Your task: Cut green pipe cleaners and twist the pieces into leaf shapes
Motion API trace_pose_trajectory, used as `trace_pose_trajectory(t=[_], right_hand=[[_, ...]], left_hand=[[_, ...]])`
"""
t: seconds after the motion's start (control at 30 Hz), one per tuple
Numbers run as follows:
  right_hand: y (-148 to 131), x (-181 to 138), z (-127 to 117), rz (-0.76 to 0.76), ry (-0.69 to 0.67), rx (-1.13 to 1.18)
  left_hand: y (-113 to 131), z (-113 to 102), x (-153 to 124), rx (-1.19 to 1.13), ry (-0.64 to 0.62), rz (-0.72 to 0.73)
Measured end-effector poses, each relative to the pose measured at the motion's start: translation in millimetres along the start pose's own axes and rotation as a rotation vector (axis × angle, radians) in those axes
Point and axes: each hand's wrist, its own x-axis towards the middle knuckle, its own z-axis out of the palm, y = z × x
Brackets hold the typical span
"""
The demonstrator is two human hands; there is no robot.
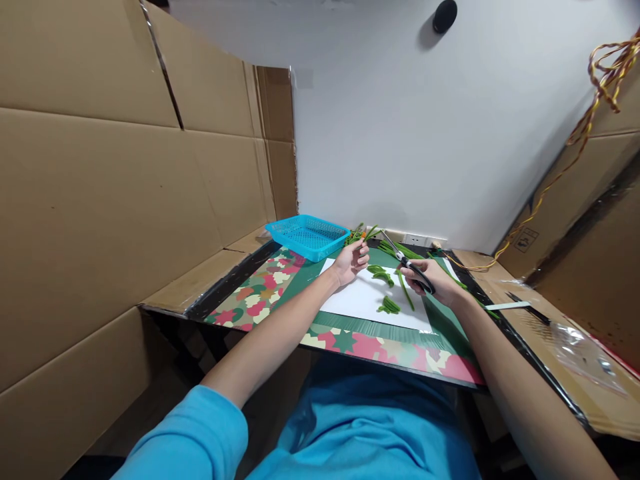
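Basically, much of the detail was hard to read at this size. L hand [351, 263] was pinching thin green stems [371, 233]; its fingers hid the lower ends, and an orange bit beside the fingertips was too small to ID. R hand [429, 277] was gripping scissors [403, 259] by the black handles, palm covering part of them; blades pointed up-left, toward the L hand, w/ tips hard to pick out vs. the bkgd.

A bundle of long green stems [400, 250] lay behind the scissors, partly blocked. Short green pieces [389, 306] sat on the white sheet [353, 303], btwn & below the hands; the L wrist overlapped its L side.

Edge-wise: the counter's [270, 285] front edge ran just above the blue-clothed lap, patterned surface showing from there up to the blue basket [307, 239], so the L arm had room. Tighter on R: a clear plastic bag [583, 357] lay near the cardboard wall [595, 247], whose far side was cut off by the frame.
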Motion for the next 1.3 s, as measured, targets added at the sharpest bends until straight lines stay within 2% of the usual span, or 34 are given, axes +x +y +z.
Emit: trace_pose_trajectory(t=[0.17, 0.33, 0.57, 0.73, 0.8, 0.97, 1.1, 1.3], right_hand=[[1.6, 1.6, -0.1, -0.013, 0.075, -0.054], [2.9, 2.0, -0.9, -0.014, 0.077, -0.056], [5.2, 6.9, -0.2, -0.003, 0.254, -0.126], [8.6, 9.8, -7.5, -0.054, 0.366, -0.106], [7.1, 7.5, -8.7, -0.057, 0.319, -0.085], [1.3, 0.7, -0.1, -0.017, 0.013, -0.068], [1.3, 1.7, 7.2, -0.005, 0.03, -0.042], [4.1, 1.9, 1.0, -0.015, 0.055, -0.034]], left_hand=[[-2.5, 0.8, 0.5, 0.018, 0.002, -0.015], [-2.8, 1.6, -0.3, 0.004, 0.023, -0.019], [-1.1, 0.2, 1.9, 0.074, 0.095, 0.032], [-3.1, -0.9, 4.4, 0.125, 0.141, 0.098], [-5.1, -1.5, 5.5, 0.151, 0.16, 0.126], [-9.3, -1.5, 7.1, 0.246, 0.227, 0.181], [-10.5, 0.8, 5.7, 0.306, 0.238, 0.204], [-11.0, 2.0, 3.6, 0.309, 0.183, 0.168]])
